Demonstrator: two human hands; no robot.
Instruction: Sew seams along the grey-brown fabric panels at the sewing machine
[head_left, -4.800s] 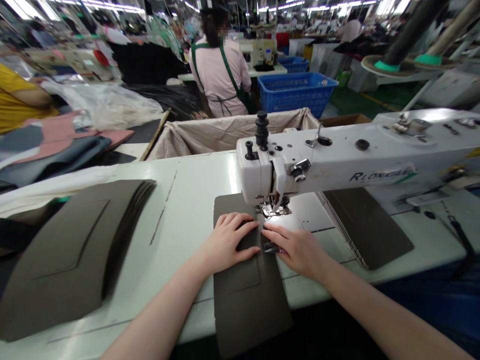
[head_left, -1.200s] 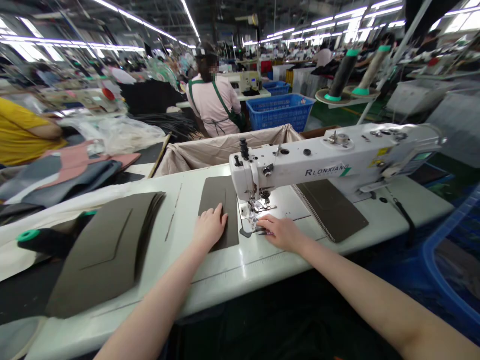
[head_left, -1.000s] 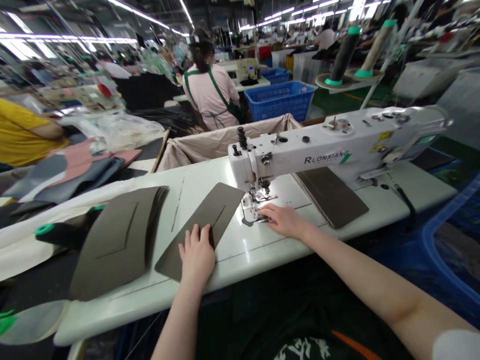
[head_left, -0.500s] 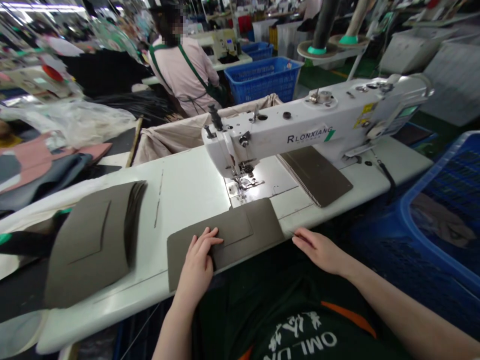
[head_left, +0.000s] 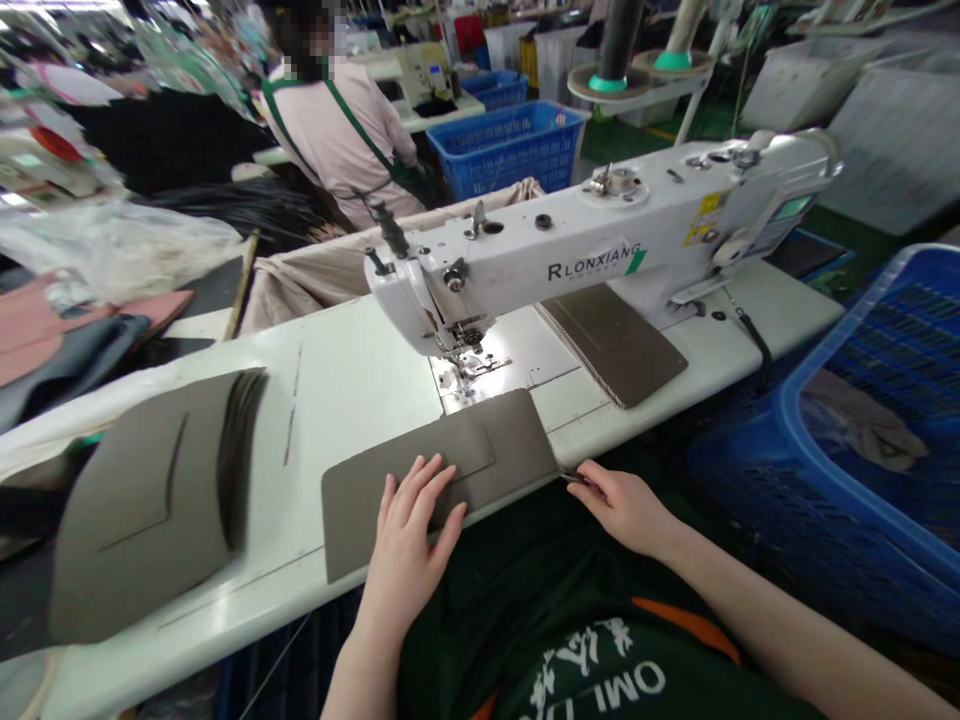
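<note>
Now, grey panel (head_left: 480,460) lengthwise along table (head_left: 352,370) edge, left hand (head_left: 409,540) splayed on it, right hand (head_left: 622,505) perhaps pinching its corner.

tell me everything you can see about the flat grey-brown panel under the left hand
The flat grey-brown panel looks like a stiff, leather-like sheet, roughly rectangular, with a smaller patch of the same colour layered on it. It lies flat along the near edge of the white table, in front of the white sewing machine. The left hand rests flat on it; the right hand, holding a thin dark tool, is at its right corner.
</note>
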